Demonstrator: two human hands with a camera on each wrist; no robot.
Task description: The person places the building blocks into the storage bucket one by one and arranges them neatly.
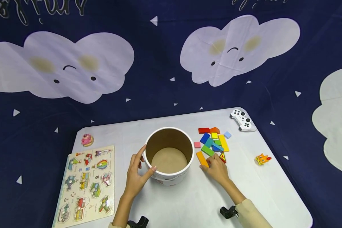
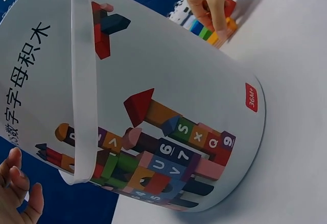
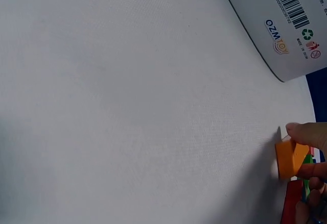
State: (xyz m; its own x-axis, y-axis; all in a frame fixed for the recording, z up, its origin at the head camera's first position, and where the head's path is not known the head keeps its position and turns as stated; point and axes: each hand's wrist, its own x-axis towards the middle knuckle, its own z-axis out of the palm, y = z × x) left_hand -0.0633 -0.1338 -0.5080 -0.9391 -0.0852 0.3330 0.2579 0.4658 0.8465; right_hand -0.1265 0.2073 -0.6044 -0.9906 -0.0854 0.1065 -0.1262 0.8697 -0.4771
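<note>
A white round bucket (image 1: 171, 174) stands upright on the table, its top uncovered and its inside brown. My left hand (image 1: 136, 177) rests at its left side, spread fingers and thumb touching the rim; some fingers (image 2: 31, 208) show beyond the bucket in the left wrist view. Right of the bucket, my right hand (image 1: 217, 167) pinches an orange block (image 1: 202, 159) between thumb and fingers. The orange block (image 3: 287, 158) looks tilted in the right wrist view. A triangular red and yellow block (image 1: 223, 157) lies beside that hand, and several coloured blocks (image 1: 207, 150) lie just past it.
A wooden picture puzzle board (image 1: 98, 171) covers the left part of the table (image 1: 171, 205). A pink doughnut-like toy (image 1: 86, 140) sits behind it. At the right are a white game controller (image 1: 243, 120) and a small orange toy (image 1: 262, 159). The bucket's handle (image 2: 84, 81) hangs down.
</note>
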